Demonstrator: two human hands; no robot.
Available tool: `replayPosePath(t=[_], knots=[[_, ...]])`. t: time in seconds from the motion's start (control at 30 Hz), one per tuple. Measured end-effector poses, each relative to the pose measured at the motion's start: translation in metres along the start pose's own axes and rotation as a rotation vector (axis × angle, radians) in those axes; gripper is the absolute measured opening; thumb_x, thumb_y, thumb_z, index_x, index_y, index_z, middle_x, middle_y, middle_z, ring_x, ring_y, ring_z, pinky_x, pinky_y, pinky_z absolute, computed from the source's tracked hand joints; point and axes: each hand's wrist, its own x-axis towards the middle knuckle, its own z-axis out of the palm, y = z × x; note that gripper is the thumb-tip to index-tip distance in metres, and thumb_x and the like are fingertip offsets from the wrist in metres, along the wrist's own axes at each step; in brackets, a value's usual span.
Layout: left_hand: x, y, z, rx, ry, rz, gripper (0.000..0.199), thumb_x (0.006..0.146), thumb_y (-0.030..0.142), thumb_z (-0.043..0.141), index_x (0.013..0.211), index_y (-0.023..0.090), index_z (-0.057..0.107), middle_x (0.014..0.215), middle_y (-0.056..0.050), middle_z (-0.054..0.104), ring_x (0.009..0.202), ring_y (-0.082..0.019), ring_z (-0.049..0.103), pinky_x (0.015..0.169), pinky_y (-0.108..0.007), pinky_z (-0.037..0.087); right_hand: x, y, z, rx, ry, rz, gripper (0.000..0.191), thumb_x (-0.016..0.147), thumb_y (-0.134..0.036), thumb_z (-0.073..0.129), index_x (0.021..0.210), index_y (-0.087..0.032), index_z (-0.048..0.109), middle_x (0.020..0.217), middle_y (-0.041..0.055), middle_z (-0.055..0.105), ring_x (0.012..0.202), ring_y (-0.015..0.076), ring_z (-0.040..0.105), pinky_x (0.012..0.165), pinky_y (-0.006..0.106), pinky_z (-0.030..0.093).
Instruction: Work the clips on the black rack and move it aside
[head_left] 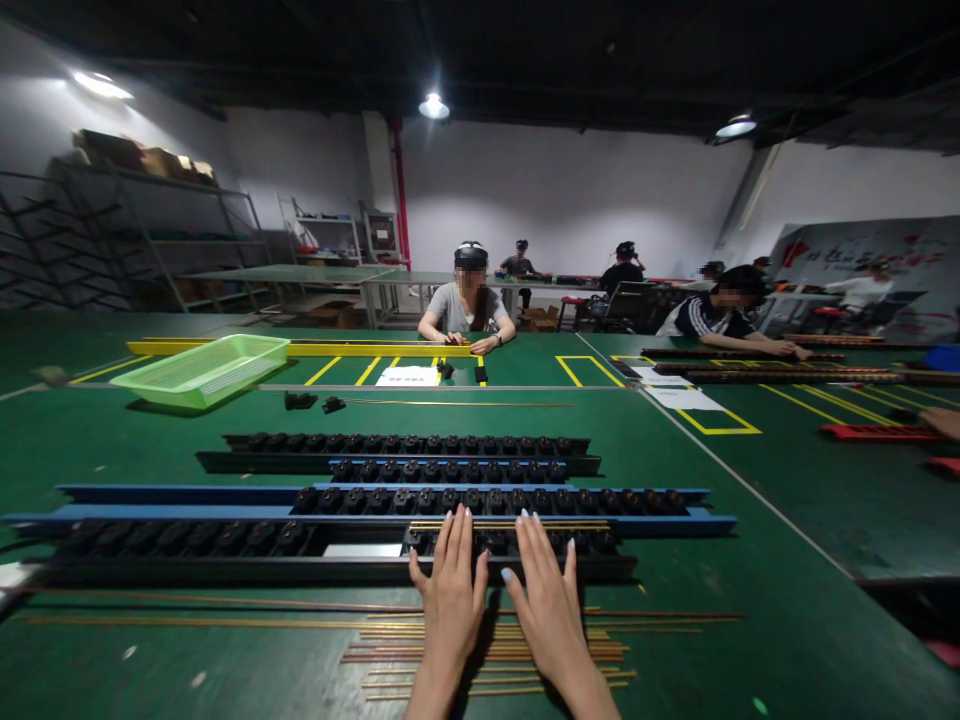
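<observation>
Two hands open and flat, gripping nothing: left hand (450,610) and right hand (551,625), fingertips at the black slotted rack (330,570). Brass rods (510,524) lie along that rack; loose rods (487,652) sit just nearer the person, under the wrists.

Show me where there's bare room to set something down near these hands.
Bare green tabletop lies right of the blue-railed rack, and another strip runs between the farther black rack and the long rod. It's crowded at the left hand and right hand, over the nearest black rack and loose brass rods.
</observation>
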Motion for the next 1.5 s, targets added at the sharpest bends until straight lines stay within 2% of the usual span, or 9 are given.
replayPosePath(t=[0.1, 0.27, 0.5, 0.73, 0.93, 1.1, 1.3, 1.5], knots=[[0.001, 0.002, 0.002, 0.004, -0.003, -0.019, 0.054, 0.094, 0.024, 0.034, 0.146, 0.027, 0.021, 0.14, -0.008, 0.05, 0.127, -0.019, 0.046, 0.112, -0.049, 0.0, 0.001, 0.0, 0.0, -0.007, 0.014, -0.006, 0.06, 0.097, -0.045, 0.025, 0.148, -0.028, -0.003, 0.154, 0.0051, 0.022, 0.141, 0.0233, 0.022, 0.11, 0.063, 0.018], [-0.001, 0.008, -0.001, -0.03, 0.026, -0.071, 0.057, 0.094, 0.023, 0.035, 0.147, 0.027, 0.014, 0.142, -0.007, 0.047, 0.126, -0.017, 0.047, 0.112, -0.047, 0.001, 0.001, 0.0, 0.0, -0.008, 0.013, -0.008, 0.06, 0.097, -0.045, 0.025, 0.148, -0.028, -0.002, 0.153, 0.0054, 0.022, 0.141, 0.0237, 0.023, 0.11, 0.064, 0.019], [-0.005, 0.014, -0.002, -0.096, -0.033, 0.02, 0.057, 0.093, 0.027, 0.037, 0.147, 0.026, 0.017, 0.142, -0.008, 0.047, 0.128, -0.018, 0.045, 0.112, -0.046, -0.007, 0.001, 0.0, 0.0, -0.001, -0.004, 0.007, 0.059, 0.097, -0.047, 0.024, 0.148, -0.028, 0.0, 0.154, 0.0038, 0.02, 0.142, 0.0223, 0.021, 0.111, 0.063, 0.018], [-0.003, 0.016, -0.003, -0.086, -0.013, 0.023, 0.059, 0.092, 0.026, 0.039, 0.147, 0.025, 0.017, 0.141, -0.007, 0.048, 0.128, -0.016, 0.045, 0.113, -0.045, -0.008, 0.002, 0.0, 0.001, 0.003, -0.032, 0.021, 0.059, 0.097, -0.048, 0.022, 0.148, -0.026, 0.004, 0.154, 0.004, 0.019, 0.142, 0.0225, 0.02, 0.111, 0.064, 0.017], [-0.003, 0.023, -0.005, -0.092, -0.064, 0.116, 0.057, 0.091, 0.021, 0.034, 0.147, 0.024, 0.02, 0.143, -0.007, 0.046, 0.133, -0.016, 0.039, 0.113, -0.045, -0.009, 0.001, -0.002, -0.002, -0.006, -0.011, 0.02, 0.056, 0.097, -0.045, 0.022, 0.148, -0.027, 0.004, 0.154, 0.0047, 0.021, 0.142, 0.0226, 0.021, 0.111, 0.062, 0.017], [-0.003, 0.025, 0.002, -0.058, -0.029, 0.123, 0.055, 0.09, 0.022, 0.036, 0.145, 0.026, 0.028, 0.139, -0.006, 0.051, 0.133, -0.017, 0.039, 0.114, -0.044, -0.004, 0.001, -0.004, -0.004, -0.009, 0.001, 0.015, 0.055, 0.098, -0.043, 0.022, 0.148, -0.027, 0.004, 0.154, 0.0042, 0.02, 0.142, 0.022, 0.021, 0.112, 0.061, 0.016], [-0.005, 0.033, 0.003, -0.06, 0.005, 0.095, 0.057, 0.09, 0.023, 0.037, 0.145, 0.023, 0.026, 0.141, -0.006, 0.049, 0.134, -0.016, 0.036, 0.114, -0.044, -0.004, 0.0, -0.004, -0.005, 0.009, -0.025, 0.019, 0.053, 0.098, -0.04, 0.02, 0.148, -0.027, 0.005, 0.154, 0.0024, 0.019, 0.142, 0.0206, 0.019, 0.112, 0.061, 0.015], [-0.008, 0.038, 0.002, -0.067, -0.078, 0.161, 0.06, 0.087, 0.02, 0.036, 0.146, 0.024, 0.025, 0.146, -0.004, 0.043, 0.138, -0.014, 0.029, 0.114, -0.041, -0.005, 0.0, -0.004, -0.006, 0.02, -0.036, 0.014, 0.056, 0.097, -0.046, 0.021, 0.148, -0.026, 0.005, 0.154, 0.0034, 0.018, 0.143, 0.0219, 0.018, 0.112, 0.061, 0.016]])
